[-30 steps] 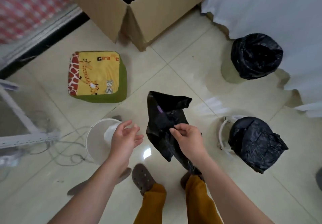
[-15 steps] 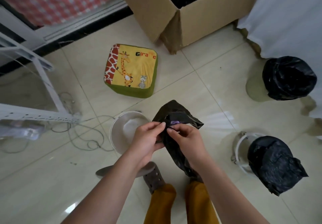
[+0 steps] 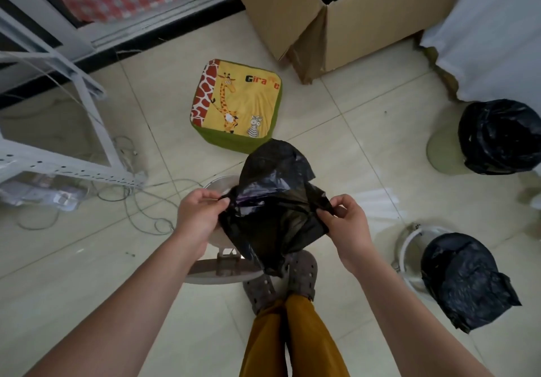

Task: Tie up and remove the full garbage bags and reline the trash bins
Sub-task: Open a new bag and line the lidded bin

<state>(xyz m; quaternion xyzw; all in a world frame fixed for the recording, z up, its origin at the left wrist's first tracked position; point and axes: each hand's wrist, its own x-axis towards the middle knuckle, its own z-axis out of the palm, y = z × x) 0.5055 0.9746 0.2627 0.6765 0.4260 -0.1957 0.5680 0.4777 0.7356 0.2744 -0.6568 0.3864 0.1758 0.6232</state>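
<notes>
A black garbage bag [image 3: 275, 206] hangs spread between my two hands at the centre of the view. My left hand [image 3: 197, 215] pinches its left edge and my right hand [image 3: 347, 224] pinches its right edge, the two held apart. Directly beneath it stands a small white trash bin [image 3: 218, 247] with a flip lid, mostly hidden by the bag. Two other bins are on the right, each lined with black plastic: a pale green one [image 3: 499, 136] further away and a white one [image 3: 465, 277] nearer.
A green and yellow giraffe cushion stool [image 3: 237, 105] sits just beyond the bag. An open cardboard box [image 3: 345, 10] holding black bags stands at the top. A white metal rack [image 3: 58, 130] and loose cables [image 3: 137, 209] lie left. White cloth [image 3: 494, 25] hangs at right.
My left hand reached in and took hold of the bag. Both hands then moved apart and spread the bag wide over the white bin. The camera view shifted left and down.
</notes>
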